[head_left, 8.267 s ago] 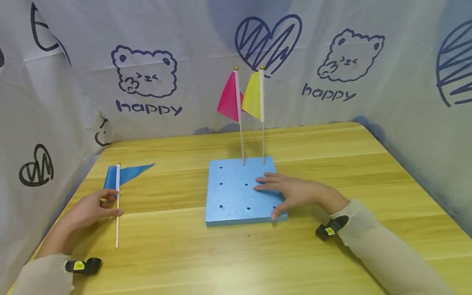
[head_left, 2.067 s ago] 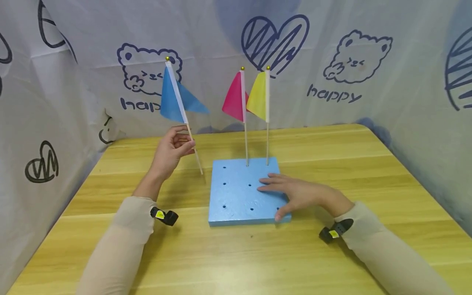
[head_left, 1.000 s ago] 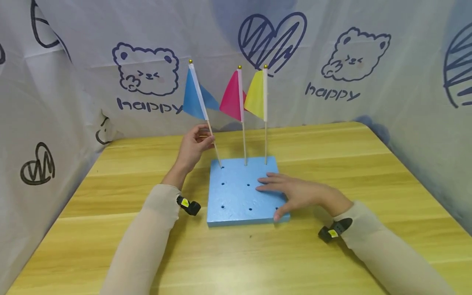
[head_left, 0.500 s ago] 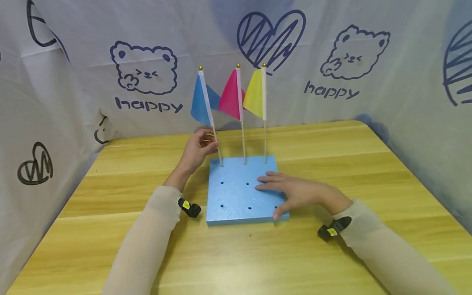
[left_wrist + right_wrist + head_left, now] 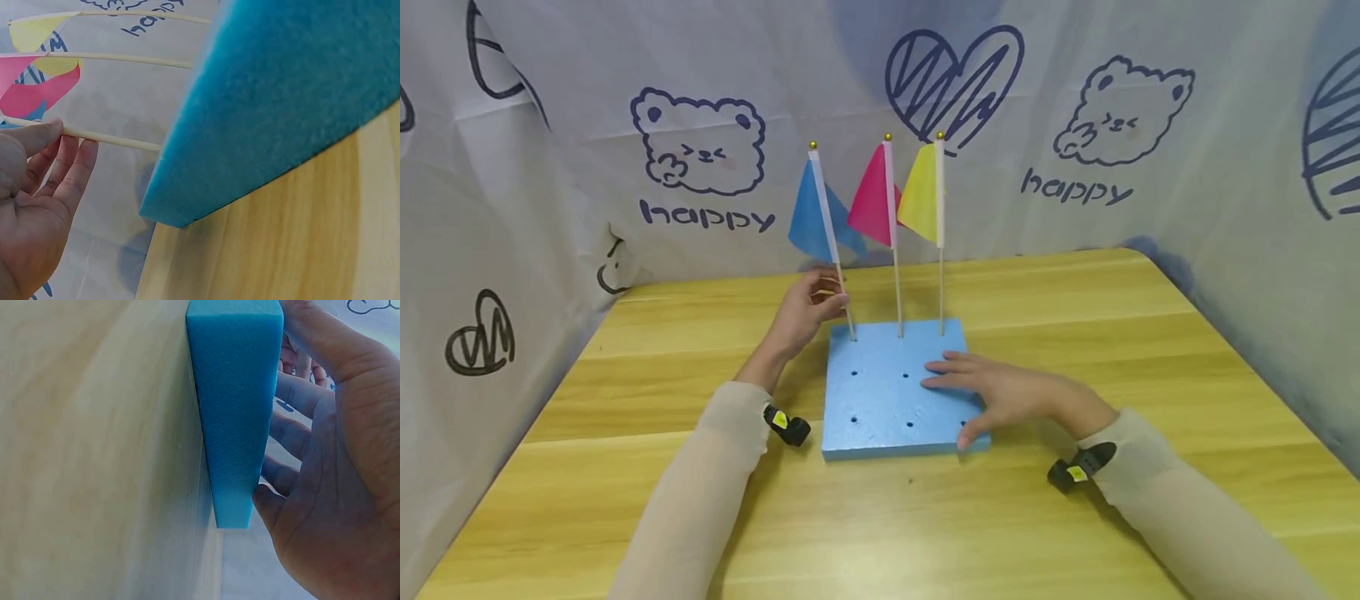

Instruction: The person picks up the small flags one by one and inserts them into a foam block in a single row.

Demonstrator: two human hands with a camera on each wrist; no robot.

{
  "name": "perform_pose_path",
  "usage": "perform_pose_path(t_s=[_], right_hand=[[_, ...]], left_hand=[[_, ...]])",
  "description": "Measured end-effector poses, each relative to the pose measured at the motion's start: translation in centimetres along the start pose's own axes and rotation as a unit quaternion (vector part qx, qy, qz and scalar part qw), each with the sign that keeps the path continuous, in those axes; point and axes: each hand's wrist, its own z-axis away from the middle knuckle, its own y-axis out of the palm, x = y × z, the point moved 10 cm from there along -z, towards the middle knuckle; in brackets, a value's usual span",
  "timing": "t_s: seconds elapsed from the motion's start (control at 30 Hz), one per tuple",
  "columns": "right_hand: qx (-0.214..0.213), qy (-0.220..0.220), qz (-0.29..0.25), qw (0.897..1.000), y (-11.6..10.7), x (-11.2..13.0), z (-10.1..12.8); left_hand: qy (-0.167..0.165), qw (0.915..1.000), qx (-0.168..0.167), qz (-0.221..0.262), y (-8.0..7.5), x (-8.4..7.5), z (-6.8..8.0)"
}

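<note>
cartoon-bear cloth hangs round my wooden table (image 5: 1075, 517). my left hand (image 5: 797, 310) pinches the blue flag (image 5: 820, 218) stick, its foot at the foam block's (image 5: 880, 392) far-left corner hole. my right hand (image 5: 1011, 396) lies flat, fingers spread, on the block's near-right corner. the flag leans; pushing crooked could tear the foam or tip it

Three flags (image 5: 871, 204), one foam board (image 5: 887, 392)

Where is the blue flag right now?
In the head view, the blue flag stands in the foam block's back-left hole, beside the pink flag, its stick pinched by the left hand.
</note>
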Motion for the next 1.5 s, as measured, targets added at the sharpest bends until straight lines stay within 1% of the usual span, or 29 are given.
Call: perform_pose_path(t_s=[0.3,0.53,0.77,0.87,1.07,1.3,1.4,1.5], right_hand=[[-0.001,0.005,-0.003,1.000,-0.2,-0.1,-0.1],[0.002,0.007,-0.002,1.000,-0.1,-0.1,0.0],[0.003,0.007,-0.005,1.000,-0.1,-0.1,-0.1],[0.004,0.006,-0.002,1.000,0.0,-0.2,-0.1],[0.004,0.004,0.000,1.000,0.0,-0.1,0.0],[0.006,0.005,0.006,1.000,0.0,-0.1,-0.1],[0.005,0.004,0.006,1.000,0.0,-0.1,-0.1],[0.005,0.002,0.005,1.000,-0.1,0.0,-0.1]], left_hand=[[0.002,0.9999,0.010,-0.010,-0.1,-0.6,0.1],[-0.005,0.9997,0.016,-0.018,-0.3,-0.4,0.3],[0.010,0.9991,0.020,-0.036,-0.9,-0.4,0.9],[0.009,0.9988,0.021,-0.044,-1.3,-0.2,1.2],[0.012,0.9973,0.019,-0.070,-2.1,0.0,1.8],[0.008,0.9933,0.033,-0.111,-2.9,0.4,2.7],[0.006,0.9901,0.036,-0.135,-3.4,0.4,3.2],[0.004,0.9847,0.038,-0.170,-3.9,0.3,3.6]])
